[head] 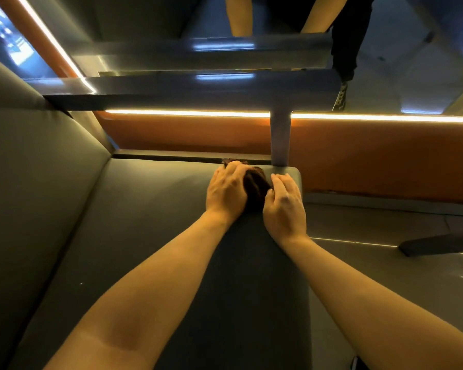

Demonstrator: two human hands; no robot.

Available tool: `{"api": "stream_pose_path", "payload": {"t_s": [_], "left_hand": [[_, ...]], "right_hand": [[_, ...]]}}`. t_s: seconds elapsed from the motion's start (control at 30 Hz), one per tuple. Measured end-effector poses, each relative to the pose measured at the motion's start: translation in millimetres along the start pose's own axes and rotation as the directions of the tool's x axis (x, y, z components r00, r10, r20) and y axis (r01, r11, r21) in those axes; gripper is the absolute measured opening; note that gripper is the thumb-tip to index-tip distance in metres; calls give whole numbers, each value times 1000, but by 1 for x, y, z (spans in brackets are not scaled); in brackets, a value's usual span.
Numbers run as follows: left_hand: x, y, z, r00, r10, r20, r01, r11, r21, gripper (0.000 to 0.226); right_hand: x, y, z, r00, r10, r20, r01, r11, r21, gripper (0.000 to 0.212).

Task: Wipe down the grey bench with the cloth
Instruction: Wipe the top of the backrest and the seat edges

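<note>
Left hand (226, 192) and right hand (285, 204) bunched the cloth (255, 189) at the bench (145, 236) end.
The cloth lay wadded on the seat at 12 o'clock, likely gathered into a pad for firmer wiping. Left fingers curled over its 9 o'clock side, gripping it. The right hand pressed against its 3 o'clock side, fingers bent; whether they pinched cloth could not be told.

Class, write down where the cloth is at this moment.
In the head view, the dark cloth sits bunched on the far end of the grey bench, between the left hand and the right hand, just before the upright post.
</note>
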State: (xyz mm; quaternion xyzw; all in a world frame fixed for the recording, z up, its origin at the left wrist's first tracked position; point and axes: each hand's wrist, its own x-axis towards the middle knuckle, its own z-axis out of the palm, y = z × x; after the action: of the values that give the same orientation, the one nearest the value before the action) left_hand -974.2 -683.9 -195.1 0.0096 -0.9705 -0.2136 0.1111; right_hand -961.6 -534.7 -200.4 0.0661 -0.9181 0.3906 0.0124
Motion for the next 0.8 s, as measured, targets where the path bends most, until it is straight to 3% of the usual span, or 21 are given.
{"api": "stream_pose_path", "payload": {"t_s": [0.13, 0.3, 0.4, 0.47, 0.5, 0.6, 0.67, 0.8], "left_hand": [[-11, -39, -28, 994, -90, -63, 93, 994, 55, 33], [-13, -33, -38, 956, -290, -48, 293, 953, 75, 48], [-11, -20, -36, 936, -340, 96, 353, 912, -209, 66], [-12, -10, -32, 969, -196, 152, 246, 840, -483, 58], [-12, -2, -28, 981, -96, 167, 170, 841, -514, 49], [-1, 14, -12, 974, -3, 228, 70, 956, -286, 50], [7, 16, -7, 974, -48, 223, 83, 986, -147, 51], [9, -1, -6, 971, -141, 194, 161, 983, -90, 39]], "right_hand": [[3, -15, 8, 994, -59, 91, 70, 991, -116, 45], [-4, -33, 29, 983, -129, 129, 149, 975, -162, 46], [-3, -28, 30, 995, -88, 37, 88, 996, -10, 43], [-4, -26, 29, 998, -49, -33, 51, 995, 86, 42], [-5, -24, 31, 996, -62, -59, 67, 994, 84, 42], [-5, -22, 36, 986, -165, -40, 159, 980, -118, 48], [-5, -21, 37, 988, -149, -35, 144, 984, -104, 49], [-9, -19, 37, 991, -135, -19, 133, 987, -89, 47]]}}
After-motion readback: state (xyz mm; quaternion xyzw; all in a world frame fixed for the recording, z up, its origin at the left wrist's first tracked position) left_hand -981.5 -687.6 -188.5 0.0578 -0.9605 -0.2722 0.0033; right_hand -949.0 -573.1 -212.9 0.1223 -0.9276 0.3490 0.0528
